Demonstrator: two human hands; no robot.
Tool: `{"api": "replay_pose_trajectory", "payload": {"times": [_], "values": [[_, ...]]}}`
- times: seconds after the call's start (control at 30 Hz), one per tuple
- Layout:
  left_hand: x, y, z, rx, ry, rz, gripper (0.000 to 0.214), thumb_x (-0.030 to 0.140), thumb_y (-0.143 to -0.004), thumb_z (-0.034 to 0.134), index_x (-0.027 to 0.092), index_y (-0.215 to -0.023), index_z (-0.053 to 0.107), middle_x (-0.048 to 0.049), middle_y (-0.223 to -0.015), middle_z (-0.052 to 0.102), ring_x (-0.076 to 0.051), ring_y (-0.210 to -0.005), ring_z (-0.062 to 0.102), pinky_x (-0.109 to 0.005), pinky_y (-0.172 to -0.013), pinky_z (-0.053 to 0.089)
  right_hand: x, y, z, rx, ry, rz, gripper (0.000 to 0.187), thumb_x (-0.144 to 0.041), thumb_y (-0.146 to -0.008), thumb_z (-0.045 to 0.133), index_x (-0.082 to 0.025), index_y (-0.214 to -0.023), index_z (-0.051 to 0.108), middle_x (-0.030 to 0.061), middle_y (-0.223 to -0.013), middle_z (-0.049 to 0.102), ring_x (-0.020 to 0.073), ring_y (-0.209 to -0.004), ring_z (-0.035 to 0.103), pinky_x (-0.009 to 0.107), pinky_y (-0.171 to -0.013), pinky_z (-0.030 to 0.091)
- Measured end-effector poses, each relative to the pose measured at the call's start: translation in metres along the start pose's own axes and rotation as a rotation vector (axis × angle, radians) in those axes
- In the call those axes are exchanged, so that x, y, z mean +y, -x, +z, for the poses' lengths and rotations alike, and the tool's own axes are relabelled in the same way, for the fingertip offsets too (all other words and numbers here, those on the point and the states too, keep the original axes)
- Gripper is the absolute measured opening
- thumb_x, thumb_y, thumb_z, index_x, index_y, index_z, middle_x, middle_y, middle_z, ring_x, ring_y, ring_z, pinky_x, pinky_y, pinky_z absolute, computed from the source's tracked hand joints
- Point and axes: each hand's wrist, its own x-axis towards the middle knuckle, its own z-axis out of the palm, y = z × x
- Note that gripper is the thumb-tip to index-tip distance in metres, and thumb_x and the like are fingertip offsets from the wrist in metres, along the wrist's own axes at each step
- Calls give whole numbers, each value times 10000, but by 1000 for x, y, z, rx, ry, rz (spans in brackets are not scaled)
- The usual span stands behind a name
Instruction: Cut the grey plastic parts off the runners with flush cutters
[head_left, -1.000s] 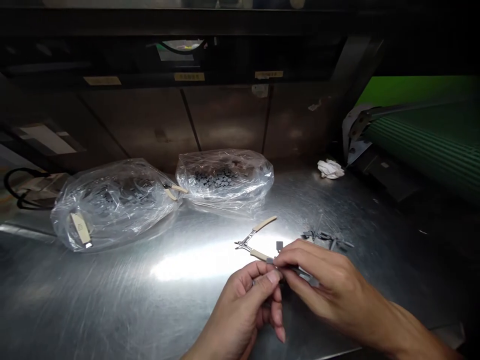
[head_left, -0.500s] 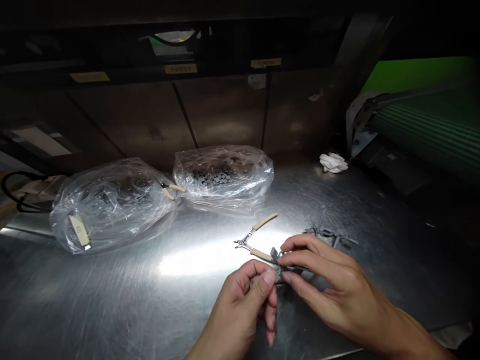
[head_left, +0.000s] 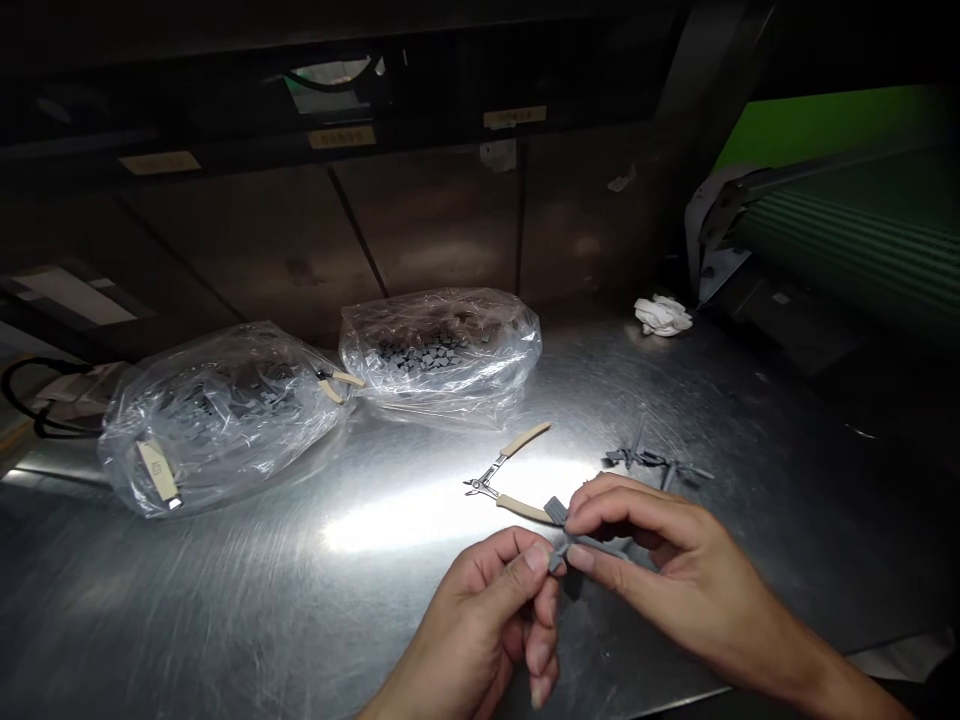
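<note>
A small grey moulded plastic part (head_left: 556, 510), with a ribbed block at one end and a thin runner, is held between both hands. My left hand (head_left: 487, 610) pinches a small end of it between thumb and forefinger. My right hand (head_left: 675, 550) grips its middle with thumb and fingertips, hiding some of it. Just behind the hands lie side cutters (head_left: 487, 487) with cream handles, their handles spread apart. More grey plastic pieces on a branching runner (head_left: 652, 460) rest beyond my right hand.
Two clear plastic bags with small grey pieces, a left bag (head_left: 240, 440) and a right bag (head_left: 442, 390), stand on the metal table (head_left: 225, 610). A second pair of cutters (head_left: 334, 386) and a cream-handled tool (head_left: 159, 472) lie against the left bag. Crumpled white cloth (head_left: 663, 315) sits near a green conveyor (head_left: 855, 250).
The plastic part has turned in my fingers, so its ribbed block shows more. My right fingers have shifted their hold and drawn closer together. The view has shifted slightly.
</note>
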Motion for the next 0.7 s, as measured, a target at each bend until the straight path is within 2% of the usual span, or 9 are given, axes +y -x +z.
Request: {"api": "replay_pose_trajectory", "payload": {"times": [0.2,0.33,0.43,0.57,0.7], "values": [[-1,1,-1,-14,13,-8,324,396,-891,742,151,-716,622,39,-597,523,-43,-404,392,-176,-396,403,-2,3,1,-19,-72,98,88,-321,-964,673,-247,-978,717,31,-1004,733,186,-963,698,268,-786,577],[-2,1,-4,-41,76,-78,272,389,-910,713,125,-845,708,24,-632,561,-45,-389,393,-175,-358,387,-2,5,1,-39,-114,112,77,-320,-970,669,-256,-991,707,22,-1030,731,174,-971,699,257,-807,573],[-3,1,-6,-90,149,-150,286,378,-945,663,104,-929,744,14,-651,579,-42,-377,393,-173,-339,372,-3,5,3,-49,-141,173,131,-361,-968,671,-238,-1000,705,39,-1034,741,186,-960,703,274,-794,573],[-2,2,-5,-127,223,-187,307,386,-961,644,107,-898,757,25,-607,564,-36,-340,379,-162,-322,349,-6,4,9,-100,-289,280,208,-411,-976,659,-207,-1008,683,21,-869,738,166,-820,700,279,-758,557],[3,4,-2,-77,197,-225,414,473,-979,610,115,-821,747,41,-536,526,-27,-306,312,-147,-296,285,-8,1,14,-171,-405,339,259,-437,-943,695,-187,-885,660,5,-783,701,149,-759,667,261,-715,523]]}}
